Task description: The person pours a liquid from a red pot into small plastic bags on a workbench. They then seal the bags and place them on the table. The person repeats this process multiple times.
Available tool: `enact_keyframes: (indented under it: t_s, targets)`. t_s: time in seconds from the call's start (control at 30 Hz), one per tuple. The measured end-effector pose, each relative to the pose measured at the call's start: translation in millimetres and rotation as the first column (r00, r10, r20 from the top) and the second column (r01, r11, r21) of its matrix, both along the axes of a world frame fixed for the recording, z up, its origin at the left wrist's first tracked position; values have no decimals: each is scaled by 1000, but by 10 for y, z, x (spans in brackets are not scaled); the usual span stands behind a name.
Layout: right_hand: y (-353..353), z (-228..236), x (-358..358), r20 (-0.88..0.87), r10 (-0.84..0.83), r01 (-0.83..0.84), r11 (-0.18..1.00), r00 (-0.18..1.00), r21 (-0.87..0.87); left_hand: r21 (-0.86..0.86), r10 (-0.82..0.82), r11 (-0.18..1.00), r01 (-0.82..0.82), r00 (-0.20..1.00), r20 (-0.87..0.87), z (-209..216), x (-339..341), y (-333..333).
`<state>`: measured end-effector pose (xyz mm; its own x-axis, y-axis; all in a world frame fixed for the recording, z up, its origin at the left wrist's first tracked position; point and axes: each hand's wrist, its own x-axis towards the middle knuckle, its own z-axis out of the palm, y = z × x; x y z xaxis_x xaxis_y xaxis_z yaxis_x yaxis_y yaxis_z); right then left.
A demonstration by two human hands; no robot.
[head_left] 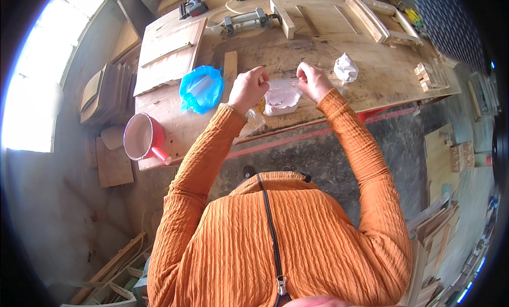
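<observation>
A clear plastic bag (282,99) with a pale pinkish-white mass in its lower part is at the table's near edge, stretched between my hands. My left hand (250,88) is closed in a pinch at the bag's upper left corner. At the upper right corner my right hand (314,82) pinches it the same way. A crumpled clear wrapper (253,122) lies below my left hand. Left of that hand sits an open blue plastic bag (202,89), its contents hard to make out. A white crumpled bundle (346,68) rests right of my right hand.
A red-handled pot (143,137) stands at the wooden table's (318,57) left corner. Farther back are boards (169,55), a metal cylinder (249,23), a drill (193,7) and a wooden frame (383,21). Small wood blocks (430,76) lie at the right edge.
</observation>
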<state>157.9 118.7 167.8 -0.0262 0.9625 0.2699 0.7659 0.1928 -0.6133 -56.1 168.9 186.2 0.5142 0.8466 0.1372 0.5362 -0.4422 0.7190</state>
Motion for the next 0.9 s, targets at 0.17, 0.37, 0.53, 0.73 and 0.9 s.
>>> enact_keyframes:
  t_s: [0.17,0.37,0.53,0.73,0.9]
  targets:
    - [-22,-187,86,-433,169,-179,984,885,18,-118,-159,979,166,985,69,-32,98,95]
    - [-82,-420,-20,185,134,-145,988,974,52,-409,-102,885,223,950,295,-92,100,13]
    - [-284,-249,85,25,-204,205,979,979,-22,-386,-254,855,346,929,269,-220,-134,243]
    - [-2201,144,1786,-331,-910,825,378,248,-421,-310,-299,884,351,932,203,-101,-160,190]
    - [-4724,235,2420,151,-832,717,-540,-534,-440,-341,-296,862,374,919,261,-27,-77,90]
